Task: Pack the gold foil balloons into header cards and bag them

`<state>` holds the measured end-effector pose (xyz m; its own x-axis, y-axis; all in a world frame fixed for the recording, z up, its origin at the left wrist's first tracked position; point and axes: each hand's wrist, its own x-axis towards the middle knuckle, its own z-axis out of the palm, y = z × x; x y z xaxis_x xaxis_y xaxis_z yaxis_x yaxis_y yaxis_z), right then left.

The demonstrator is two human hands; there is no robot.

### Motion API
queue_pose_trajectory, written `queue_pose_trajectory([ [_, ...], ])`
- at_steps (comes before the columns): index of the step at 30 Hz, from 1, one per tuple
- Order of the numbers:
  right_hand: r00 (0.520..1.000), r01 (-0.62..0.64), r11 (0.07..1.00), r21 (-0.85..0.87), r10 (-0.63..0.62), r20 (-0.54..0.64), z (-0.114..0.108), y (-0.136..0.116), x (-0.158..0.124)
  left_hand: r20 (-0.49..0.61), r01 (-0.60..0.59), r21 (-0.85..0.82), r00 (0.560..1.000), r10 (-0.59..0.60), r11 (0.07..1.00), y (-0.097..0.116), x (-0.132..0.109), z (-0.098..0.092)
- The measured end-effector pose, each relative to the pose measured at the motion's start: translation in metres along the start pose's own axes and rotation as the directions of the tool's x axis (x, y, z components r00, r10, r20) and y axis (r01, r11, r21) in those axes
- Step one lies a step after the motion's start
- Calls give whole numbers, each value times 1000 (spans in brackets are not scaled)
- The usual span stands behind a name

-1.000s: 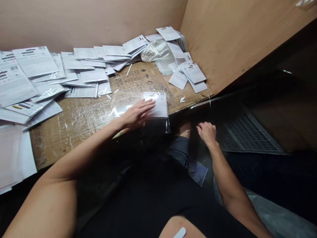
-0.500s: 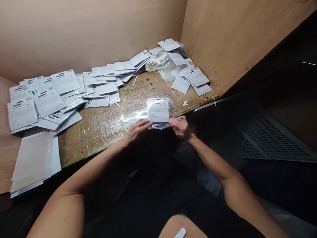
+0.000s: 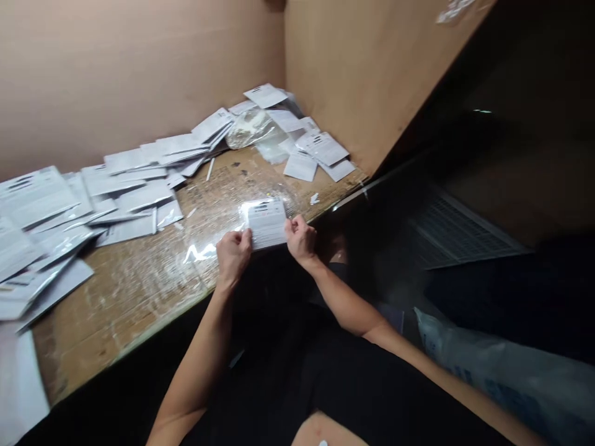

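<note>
Packet (image 3: 266,224) of clear plastic with a white card sits pinched between your hands, just above the table edge: your left hand (image 3: 233,255) is closed on its lower left corner, your right hand (image 3: 300,240) curled on its right edge, both about equally near. Farther off, more packets (image 3: 134,198) lie heaped on the cardboard-covered table (image 3: 130,297) against the wooden wall (image 3: 139,80).

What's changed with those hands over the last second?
The right hand came up from below the table and joined the left hand, which had lain flat on the clear plastic packet. Both now hold its sides. The other packets stayed put.
</note>
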<state>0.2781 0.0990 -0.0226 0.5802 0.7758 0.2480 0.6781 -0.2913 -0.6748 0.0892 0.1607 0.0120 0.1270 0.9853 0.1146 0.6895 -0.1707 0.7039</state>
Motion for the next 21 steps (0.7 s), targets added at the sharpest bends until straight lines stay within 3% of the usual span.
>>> queue_pose_trajectory([
  [4, 999, -39, 996, 83, 38, 10, -3, 2, 5, 23, 144, -169, 990, -142, 975, 5, 0, -4],
  [7, 992, -107, 963, 248, 119, -32, -3, 5, 7, 57, 209, -398, 977, -204, 893, 15, -4, -5],
  [9, 977, -168, 903, 395, 207, -58, -3, 6, 9, 60, 192, -545, 980, -191, 816, 23, -9, -3],
  [12, 938, -283, 705, 650, 345, 34, -12, 6, 12, 95, 178, -733, 983, -160, 656, 38, -23, 3],
  [14, 911, -395, 493, 775, 317, 263, -27, 9, 15, 196, 241, -825, 970, -141, 511, 50, -35, 6],
  [16, 858, -513, 320, 797, 170, 484, -48, 19, 16, 358, 363, -853, 930, -87, 376, 62, -44, 8],
  [17, 834, -548, 274, 790, 105, 542, -60, 26, 16, 445, 429, -841, 895, -30, 331, 68, -46, 10],
  [19, 841, -539, 235, 809, 96, 532, -84, 46, 15, 603, 541, -774, 788, 125, 328, 80, -37, 15],
  [21, 888, -445, 239, 863, 244, 390, -104, 71, 14, 693, 583, -710, 678, 244, 395, 96, -11, 29],
])
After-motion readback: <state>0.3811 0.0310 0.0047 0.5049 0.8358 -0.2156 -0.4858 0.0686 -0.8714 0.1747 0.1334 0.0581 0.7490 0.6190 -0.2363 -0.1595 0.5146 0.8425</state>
